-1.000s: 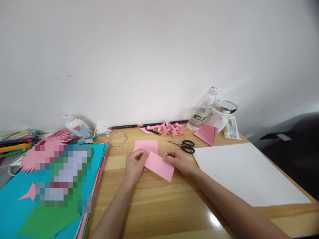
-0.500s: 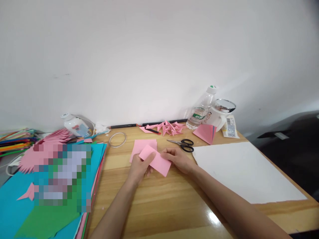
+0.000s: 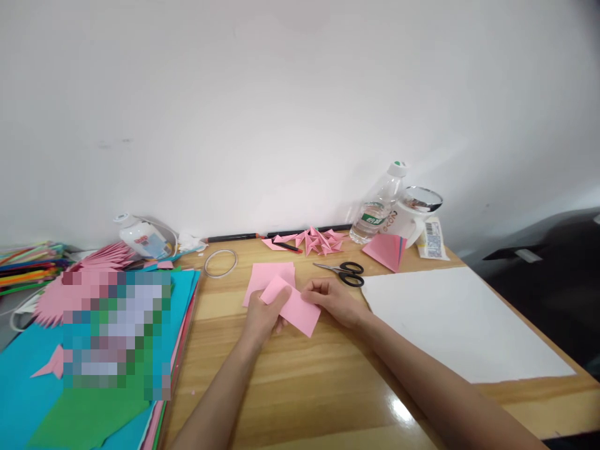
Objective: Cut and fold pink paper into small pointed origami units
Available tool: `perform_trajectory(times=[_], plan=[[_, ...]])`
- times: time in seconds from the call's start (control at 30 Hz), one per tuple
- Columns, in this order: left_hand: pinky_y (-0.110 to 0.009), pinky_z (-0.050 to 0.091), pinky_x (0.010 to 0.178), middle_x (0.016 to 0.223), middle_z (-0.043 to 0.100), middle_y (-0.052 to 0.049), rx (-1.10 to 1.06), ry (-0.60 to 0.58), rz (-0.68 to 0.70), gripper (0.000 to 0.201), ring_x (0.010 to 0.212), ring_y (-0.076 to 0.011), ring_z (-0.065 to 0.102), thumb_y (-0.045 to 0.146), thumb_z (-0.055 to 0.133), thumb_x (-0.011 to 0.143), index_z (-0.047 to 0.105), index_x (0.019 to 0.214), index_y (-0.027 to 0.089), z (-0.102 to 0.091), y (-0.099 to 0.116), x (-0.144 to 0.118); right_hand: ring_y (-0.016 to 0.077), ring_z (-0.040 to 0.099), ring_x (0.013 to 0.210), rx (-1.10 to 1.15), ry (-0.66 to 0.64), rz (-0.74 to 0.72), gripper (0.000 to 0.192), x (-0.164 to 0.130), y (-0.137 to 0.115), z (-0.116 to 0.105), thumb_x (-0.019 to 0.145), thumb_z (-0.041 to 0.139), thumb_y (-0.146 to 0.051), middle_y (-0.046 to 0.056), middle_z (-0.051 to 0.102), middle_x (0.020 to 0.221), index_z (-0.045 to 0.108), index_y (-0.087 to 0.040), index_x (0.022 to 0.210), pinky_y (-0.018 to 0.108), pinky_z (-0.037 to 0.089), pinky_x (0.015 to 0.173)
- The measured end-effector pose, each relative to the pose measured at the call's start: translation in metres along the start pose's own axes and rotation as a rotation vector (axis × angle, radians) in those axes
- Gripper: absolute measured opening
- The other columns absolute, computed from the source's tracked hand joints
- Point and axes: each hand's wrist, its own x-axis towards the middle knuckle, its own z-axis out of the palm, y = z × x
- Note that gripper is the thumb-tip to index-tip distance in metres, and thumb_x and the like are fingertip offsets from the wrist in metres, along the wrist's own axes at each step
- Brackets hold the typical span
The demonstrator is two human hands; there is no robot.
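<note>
Both hands hold one folded pink paper (image 3: 296,308) just above the wooden table (image 3: 290,381). My left hand (image 3: 264,316) pinches its left end from below, thumb on top. My right hand (image 3: 334,301) grips its upper right edge with bent fingers. Behind the folded piece a small stack of flat pink paper (image 3: 265,275) lies on the table, partly hidden by the held piece and my left hand.
Black-handled scissors (image 3: 344,272) and a heap of folded pink pieces (image 3: 315,241) lie behind my hands. A large white sheet (image 3: 454,322) covers the right side. Coloured paper sheets (image 3: 89,375) are stacked at left. A tape ring (image 3: 220,262), plastic bottle (image 3: 377,207) and white mug (image 3: 415,215) stand near the wall.
The folded pink paper has shifted left and slightly up between my hands. My left hand slid under its left end, with the thumb now on top.
</note>
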Motion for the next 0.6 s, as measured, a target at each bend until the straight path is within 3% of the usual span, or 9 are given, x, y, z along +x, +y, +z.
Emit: perform_trajectory(times=[0.17, 0.37, 0.6], plan=[[-0.018, 0.019, 0.024, 0.034, 0.045, 0.003, -0.037, 0.04, 0.031, 0.036, 0.025, -0.0061, 0.035, 0.042, 0.071, 0.064, 0.055, 0.049, 0.013, 0.001, -0.003, 0.0, 0.0093, 0.039, 0.049, -0.064, 0.048, -0.004, 0.024, 0.0, 0.0, 0.002, 0.07, 0.063, -0.034, -0.005, 0.048, 0.052, 0.052, -0.019, 0.055, 0.023, 0.028, 0.047], [-0.016, 0.021, 0.024, 0.036, 0.044, 0.005, -0.151, 0.166, 0.029, 0.033, 0.028, -0.0057, 0.036, 0.039, 0.072, 0.059, 0.052, 0.05, 0.014, 0.002, 0.002, 0.0, 0.0102, 0.047, 0.045, -0.002, -0.005, 0.042, 0.02, 0.001, 0.0, 0.003, 0.068, 0.06, -0.03, -0.004, 0.052, 0.049, 0.05, -0.02, 0.054, 0.023, 0.035, 0.047], [-0.014, 0.022, 0.024, 0.041, 0.047, 0.005, -0.303, 0.389, 0.003, 0.032, 0.031, -0.0056, 0.04, 0.034, 0.075, 0.052, 0.05, 0.054, 0.015, -0.01, 0.016, 0.009, 0.0091, 0.047, 0.046, 0.075, 0.027, 0.065, 0.021, 0.001, 0.002, 0.001, 0.07, 0.061, -0.031, -0.003, 0.054, 0.051, 0.053, -0.018, 0.056, 0.022, 0.037, 0.047]])
